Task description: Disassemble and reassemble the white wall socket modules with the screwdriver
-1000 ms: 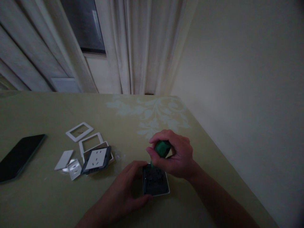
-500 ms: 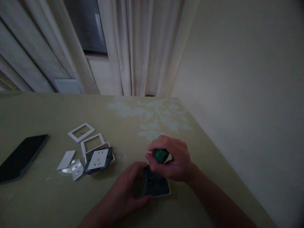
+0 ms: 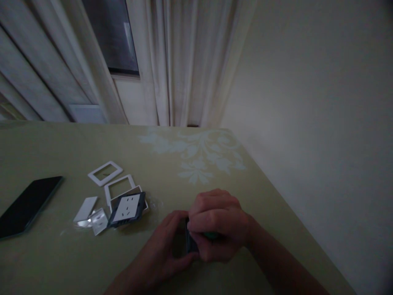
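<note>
Left hand (image 3: 166, 246) was half open in a C shape, thumb at the near edge of the dark square unit (image 3: 190, 241) and fingers at its far edge, gripping it from the left. Right hand (image 3: 219, 225) was clenched over a green handle (image 3: 211, 235), knuckles up, with only a patch of green showing below the fingers. Couldn't see the handle's lower end, so can't tell what it touched. Unit sat on the tablecloth (image 3: 168, 164), between the two hands; only a narrow left strip of it was visible, rest hidden by the right hand. Fingertips of both hands were close together at the unit's far edge; can't tell if they touched each other.

Other parts were well left of the hands. Socket module (image 3: 127, 207) lay face up, tilted, on white frames, its white face with slots inside a dark surround. One white frame (image 3: 118, 181) stuck out behind it. Another frame (image 3: 112, 175) lay farther back, a thin dark bit inside its opening, too small to identify. White plate (image 3: 86, 208) and clear plastic piece (image 3: 100, 222) were just left of the socket. Dark flat slab (image 3: 30, 205) was at far left.
</note>
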Motion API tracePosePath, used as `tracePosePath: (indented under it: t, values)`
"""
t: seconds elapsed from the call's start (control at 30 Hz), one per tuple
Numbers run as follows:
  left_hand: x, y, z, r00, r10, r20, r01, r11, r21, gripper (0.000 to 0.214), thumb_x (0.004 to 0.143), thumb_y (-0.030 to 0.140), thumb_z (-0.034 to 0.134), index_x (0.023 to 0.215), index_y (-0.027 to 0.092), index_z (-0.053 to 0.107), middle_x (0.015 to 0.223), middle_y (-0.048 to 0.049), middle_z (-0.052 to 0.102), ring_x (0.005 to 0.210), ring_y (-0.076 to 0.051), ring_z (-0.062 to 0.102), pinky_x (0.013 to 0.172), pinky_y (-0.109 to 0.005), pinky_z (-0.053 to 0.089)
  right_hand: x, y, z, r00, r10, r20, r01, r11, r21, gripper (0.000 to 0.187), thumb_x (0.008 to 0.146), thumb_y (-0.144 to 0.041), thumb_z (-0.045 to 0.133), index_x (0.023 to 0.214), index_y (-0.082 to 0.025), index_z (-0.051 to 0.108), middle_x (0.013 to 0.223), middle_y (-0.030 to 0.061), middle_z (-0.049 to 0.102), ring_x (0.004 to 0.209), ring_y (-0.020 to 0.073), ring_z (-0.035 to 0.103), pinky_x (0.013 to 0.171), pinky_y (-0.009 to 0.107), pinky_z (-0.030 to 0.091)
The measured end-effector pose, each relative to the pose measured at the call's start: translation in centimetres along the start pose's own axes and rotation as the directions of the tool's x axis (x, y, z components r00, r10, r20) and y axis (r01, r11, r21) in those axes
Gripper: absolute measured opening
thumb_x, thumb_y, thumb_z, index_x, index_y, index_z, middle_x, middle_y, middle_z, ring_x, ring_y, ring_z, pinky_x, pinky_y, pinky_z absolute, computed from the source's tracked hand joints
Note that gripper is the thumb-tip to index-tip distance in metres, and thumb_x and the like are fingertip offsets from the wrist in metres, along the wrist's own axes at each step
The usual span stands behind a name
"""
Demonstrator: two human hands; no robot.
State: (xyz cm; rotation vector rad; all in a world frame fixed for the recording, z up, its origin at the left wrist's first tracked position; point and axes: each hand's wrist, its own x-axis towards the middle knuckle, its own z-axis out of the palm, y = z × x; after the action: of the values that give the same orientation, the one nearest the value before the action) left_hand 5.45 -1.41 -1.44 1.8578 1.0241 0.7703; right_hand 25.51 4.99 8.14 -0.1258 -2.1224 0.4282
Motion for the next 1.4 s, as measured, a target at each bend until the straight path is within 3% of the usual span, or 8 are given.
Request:
tracePosePath:
  t: [0.2, 0.4, 0.53, 0.83, 0.97, 1.13, 1.27, 1.4]
  values:
    - [-0.2, -0.1, 0.1, 1.0, -0.024, -0.005, 0.025, 0.999, 0.041, 0.056, 0.086, 0.035, 0.081, 0.137, 0.038, 0.058, 0.138, -0.0005, 0.072, 0.129, -0.036, 0.068, 0.11, -0.051, 0.058, 0.9, -1.0, -0.9, 0.991, 0.081, 0.104, -0.085, 0.996, 0.037, 0.034, 0.097, -0.026, 0.049, 0.127, -0.023, 0.065, 0.091, 0.003, 0.076, 0.078, 0.0167, 0.073, 0.072, 0.028, 0.061]
    - [-0.3, -1.0, 0.5, 1.0, 0.007, -0.005, -0.006, 0.994, 0.113, 0.07, 0.087, 0.035, 0.078, 0.15, 0.042, 0.049, 0.146, -0.0039, 0.069, 0.13, -0.041, 0.069, 0.109, -0.055, 0.059, 0.7, -1.1, -0.9, 0.998, 0.048, 0.032, -0.038, 0.963, -0.266, 0.033, 0.103, -0.028, 0.063, 0.135, -0.02, 0.068, 0.115, 0.0103, 0.079, 0.099, 0.0198, 0.078, 0.082, 0.03, 0.062]
    - [-0.2, -0.5, 0.4, 0.999, 0.03, -0.022, -0.027, 0.995, 0.096, 0.075, 0.086, 0.034, 0.08, 0.151, 0.045, 0.044, 0.147, -0.0008, 0.068, 0.133, -0.04, 0.067, 0.111, -0.054, 0.058, 1.0, -1.2, -1.3, 0.993, 0.073, 0.097, -0.065, 0.994, -0.092, 0.047, 0.107, -0.027, 0.04, 0.148, -0.015, 0.059, 0.115, 0.0106, 0.079, 0.1, 0.0206, 0.077, 0.089, 0.036, 0.062]
    - [0.0, -0.9, 0.5, 0.997, 0.05, -0.054, -0.042, 0.988, 0.148, 0.049, 0.087, 0.033, 0.078, 0.132, 0.038, 0.059, 0.132, -0.0004, 0.074, 0.123, -0.038, 0.072, 0.103, -0.05, 0.062, 1.5, -1.7, -1.5, 0.974, 0.182, 0.131, -0.164, 0.977, -0.138, 0.045, 0.114, -0.033, 0.041, 0.154, -0.019, 0.056, 0.129, 0.0125, 0.074, 0.111, 0.0204, 0.073, 0.092, 0.034, 0.061]
    - [0.1, -1.0, 0.6, 0.995, 0.062, -0.078, -0.05, 0.988, 0.148, 0.05, 0.087, 0.031, 0.077, 0.133, 0.039, 0.059, 0.132, 0.0005, 0.073, 0.121, -0.037, 0.072, 0.102, -0.052, 0.062, 1.3, -1.9, -1.5, 0.989, 0.148, 0.008, -0.137, 0.932, -0.335, 0.04, 0.105, -0.043, 0.068, 0.138, -0.02, 0.07, 0.096, 0.0051, 0.074, 0.082, 0.0174, 0.071, 0.076, 0.03, 0.06]
    - [0.2, -1.4, 0.8, 0.995, 0.055, -0.085, -0.044, 0.991, 0.124, 0.064, 0.086, 0.03, 0.082, 0.142, 0.04, 0.053, 0.138, -0.0023, 0.071, 0.126, -0.036, 0.07, 0.106, -0.053, 0.061, 1.1, -1.8, -1.8, 0.989, 0.137, 0.054, -0.108, 0.926, -0.363, 0.042, 0.106, -0.021, 0.049, 0.144, -0.015, 0.063, 0.124, 0.0126, 0.075, 0.106, 0.0202, 0.073, 0.087, 0.033, 0.061]
    - [0.0, -2.5, 0.9, 0.992, 0.079, -0.097, -0.06, 0.981, 0.186, 0.071, 0.083, 0.032, 0.084, 0.146, 0.039, 0.053, 0.139, -0.0051, 0.072, 0.124, -0.039, 0.072, 0.104, -0.052, 0.062, 1.0, -1.8, -1.8, 0.999, 0.051, -0.016, -0.052, 0.861, -0.506, 0.039, 0.107, -0.037, 0.058, 0.138, -0.016, 0.069, 0.089, 0.0045, 0.071, 0.074, 0.0173, 0.065, 0.07, 0.032, 0.057]
    - [-0.3, -3.3, 0.7, 0.993, 0.088, -0.076, -0.066, 0.966, 0.251, 0.076, 0.082, 0.034, 0.086, 0.149, 0.041, 0.051, 0.138, -0.0052, 0.074, 0.121, -0.039, 0.074, 0.102, -0.051, 0.063, 1.1, -1.8, -1.7, 0.99, 0.13, 0.055, -0.11, 0.956, -0.271, 0.047, 0.11, -0.024, 0.037, 0.148, -0.011, 0.06, 0.123, 0.0137, 0.074, 0.108, 0.0202, 0.071, 0.088, 0.034, 0.061]
